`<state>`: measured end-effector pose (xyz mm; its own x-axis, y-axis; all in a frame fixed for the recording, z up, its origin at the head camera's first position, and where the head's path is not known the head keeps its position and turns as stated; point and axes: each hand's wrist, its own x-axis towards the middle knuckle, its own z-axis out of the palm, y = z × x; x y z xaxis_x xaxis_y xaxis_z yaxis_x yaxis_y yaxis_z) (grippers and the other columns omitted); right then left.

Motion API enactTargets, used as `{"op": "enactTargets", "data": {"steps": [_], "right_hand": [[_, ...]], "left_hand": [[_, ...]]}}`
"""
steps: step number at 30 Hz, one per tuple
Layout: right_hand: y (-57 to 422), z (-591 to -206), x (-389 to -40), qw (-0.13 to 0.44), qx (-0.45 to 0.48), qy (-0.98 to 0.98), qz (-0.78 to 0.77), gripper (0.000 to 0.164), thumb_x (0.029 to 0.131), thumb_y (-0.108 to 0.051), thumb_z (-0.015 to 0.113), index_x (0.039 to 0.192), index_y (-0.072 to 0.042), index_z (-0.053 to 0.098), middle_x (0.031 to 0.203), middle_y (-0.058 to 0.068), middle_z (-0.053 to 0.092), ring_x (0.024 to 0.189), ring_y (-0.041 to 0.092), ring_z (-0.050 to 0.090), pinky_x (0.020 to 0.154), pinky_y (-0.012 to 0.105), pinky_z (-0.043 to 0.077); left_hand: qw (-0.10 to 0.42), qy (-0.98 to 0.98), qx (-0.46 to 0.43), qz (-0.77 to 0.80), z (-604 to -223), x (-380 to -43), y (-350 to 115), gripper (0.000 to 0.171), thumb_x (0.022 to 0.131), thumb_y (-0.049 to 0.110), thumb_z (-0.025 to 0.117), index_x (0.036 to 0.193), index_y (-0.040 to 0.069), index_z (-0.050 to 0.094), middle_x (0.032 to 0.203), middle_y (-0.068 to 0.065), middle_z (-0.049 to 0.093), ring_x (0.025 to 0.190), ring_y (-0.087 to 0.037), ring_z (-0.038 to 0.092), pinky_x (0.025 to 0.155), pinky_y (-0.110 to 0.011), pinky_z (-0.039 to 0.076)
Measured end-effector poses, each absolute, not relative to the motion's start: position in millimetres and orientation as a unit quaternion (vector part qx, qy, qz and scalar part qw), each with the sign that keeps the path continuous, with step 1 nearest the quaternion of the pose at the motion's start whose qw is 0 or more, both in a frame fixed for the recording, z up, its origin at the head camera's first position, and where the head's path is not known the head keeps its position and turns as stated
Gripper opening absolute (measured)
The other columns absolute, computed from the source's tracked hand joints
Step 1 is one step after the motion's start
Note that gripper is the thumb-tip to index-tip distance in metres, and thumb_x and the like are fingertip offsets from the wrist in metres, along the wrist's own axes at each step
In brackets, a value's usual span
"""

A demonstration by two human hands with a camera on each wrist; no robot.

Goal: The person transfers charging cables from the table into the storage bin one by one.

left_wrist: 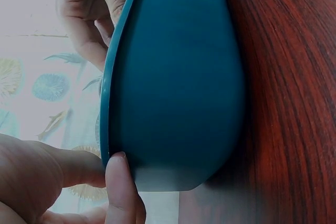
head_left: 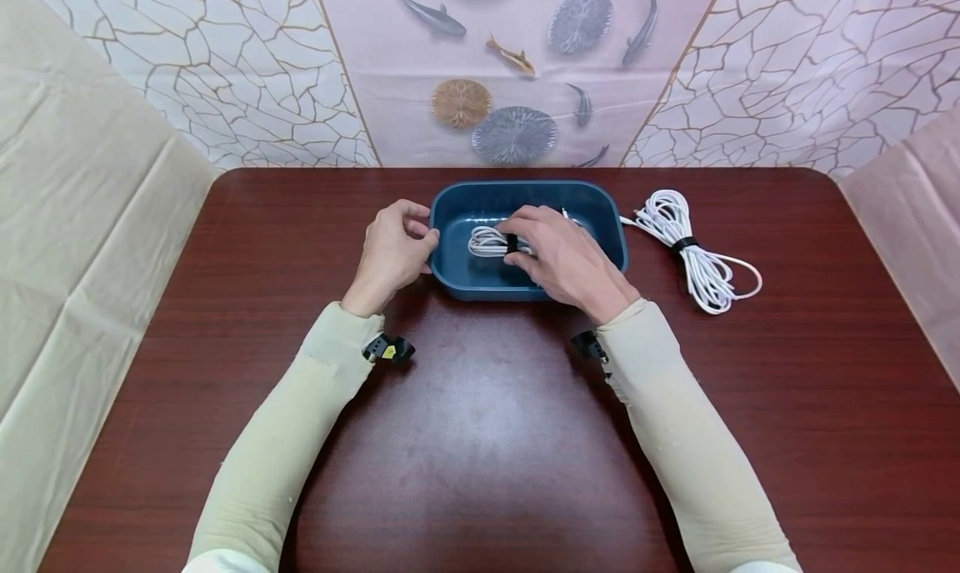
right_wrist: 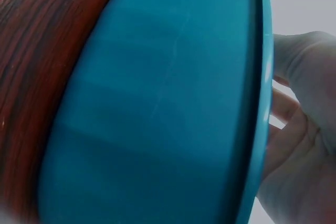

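Note:
A dark blue oblong container (head_left: 528,294) stands at the back of the table, its outer wall (left_wrist: 178,77) filling the left wrist view. My left hand (head_left: 395,248) pinches its left rim between thumb and fingers. Inside the container lies a coiled white cable (head_left: 487,242) bound with a black strap (head_left: 512,243). Over it, my right hand (head_left: 562,252) reaches in from the front right and holds the coil near the strap with thumb and fingertips. The container's wall (right_wrist: 157,93) hides that hold in the right wrist view. A small white piece shows behind the right hand.
A second white cable bundle (head_left: 693,252), also tied with a black strap, lies on the dark red wooden table (head_left: 480,439) right of the container. Its one end touches or nearly touches the container's side. A patterned cloth wall (head_left: 517,81) rises behind the table's back edge.

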<state>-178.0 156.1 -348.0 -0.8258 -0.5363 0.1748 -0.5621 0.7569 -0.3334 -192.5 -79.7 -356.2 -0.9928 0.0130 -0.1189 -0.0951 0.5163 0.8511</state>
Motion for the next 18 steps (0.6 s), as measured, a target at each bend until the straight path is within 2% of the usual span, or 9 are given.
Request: {"op": "enactTargets", "data": {"steps": [18], "right_hand": [[153.6,-353.1,-179.6,0.010,0.288,-0.941,0.179,0.039,0.095,-0.020,0.074,0.131,-0.007,0.067,0.132,0.011,0.066,0.125,0.028,0.061,0.112,0.045,0.050]], "left_hand": [[0.052,0.869,-0.020,0.491,-357.4,-193.0,-79.5,0.033,0.099,0.013,0.066,0.130,0.004,0.060,0.105,-0.016,0.067,0.063,-0.017,0.069,0.068,-0.042,0.067]]}}
